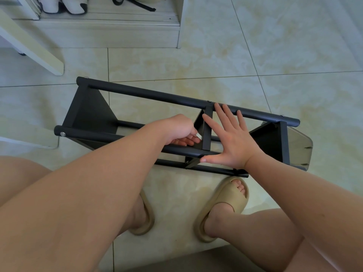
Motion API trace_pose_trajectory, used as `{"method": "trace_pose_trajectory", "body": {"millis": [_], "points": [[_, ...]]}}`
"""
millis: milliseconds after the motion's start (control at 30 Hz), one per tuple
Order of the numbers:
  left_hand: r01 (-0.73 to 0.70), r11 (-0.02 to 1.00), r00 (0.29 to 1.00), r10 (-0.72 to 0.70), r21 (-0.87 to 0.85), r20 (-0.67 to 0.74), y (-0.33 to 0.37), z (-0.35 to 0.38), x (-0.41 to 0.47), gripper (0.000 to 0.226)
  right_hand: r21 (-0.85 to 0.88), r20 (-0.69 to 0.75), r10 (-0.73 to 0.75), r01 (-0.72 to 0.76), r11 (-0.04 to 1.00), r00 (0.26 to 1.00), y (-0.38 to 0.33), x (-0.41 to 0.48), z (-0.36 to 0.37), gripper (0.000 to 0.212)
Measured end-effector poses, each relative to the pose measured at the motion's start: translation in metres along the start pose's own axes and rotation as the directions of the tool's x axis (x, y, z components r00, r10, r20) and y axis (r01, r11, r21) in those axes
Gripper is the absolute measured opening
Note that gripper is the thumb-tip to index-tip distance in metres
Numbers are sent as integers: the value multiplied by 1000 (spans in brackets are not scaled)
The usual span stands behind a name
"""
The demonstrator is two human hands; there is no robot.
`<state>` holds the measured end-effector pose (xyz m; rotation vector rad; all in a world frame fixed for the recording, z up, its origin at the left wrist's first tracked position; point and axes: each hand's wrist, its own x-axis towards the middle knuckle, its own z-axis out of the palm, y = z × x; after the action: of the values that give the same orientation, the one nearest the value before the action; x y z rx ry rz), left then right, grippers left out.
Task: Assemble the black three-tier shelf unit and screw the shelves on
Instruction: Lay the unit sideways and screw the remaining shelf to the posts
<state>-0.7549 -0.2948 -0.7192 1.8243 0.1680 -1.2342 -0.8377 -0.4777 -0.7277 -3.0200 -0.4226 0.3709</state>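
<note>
On the floor near your feet, the black shelf unit (137,107) lies sideways, your right hand (231,138) spread flat to steady it while your left hand's (176,130) fingers (188,141) pinch something small at the middle shelf (207,132).

The black shelf unit (137,107) lies on its side on the tiled floor (255,65), its round poles running left to right with screw heads showing at their ends and three dark shelves set crosswise between them. The left hand (178,130) is curled around something small and pale right against the middle shelf (206,130) — what it is cannot be told. The right hand (233,142) lies flat and spread beside that shelf, fingers (220,112) reaching the far pole, while tan slippers (225,207) rest just below the unit.
</note>
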Motion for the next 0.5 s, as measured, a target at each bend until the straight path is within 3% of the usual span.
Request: {"method": "trace_pose_trajectory", "body": {"millis": [500], "points": [[-42,974,996,23,224,90,-1,-9,-3,22,8,-20,-6,6,1000,1000,1,0,2,121]]}}
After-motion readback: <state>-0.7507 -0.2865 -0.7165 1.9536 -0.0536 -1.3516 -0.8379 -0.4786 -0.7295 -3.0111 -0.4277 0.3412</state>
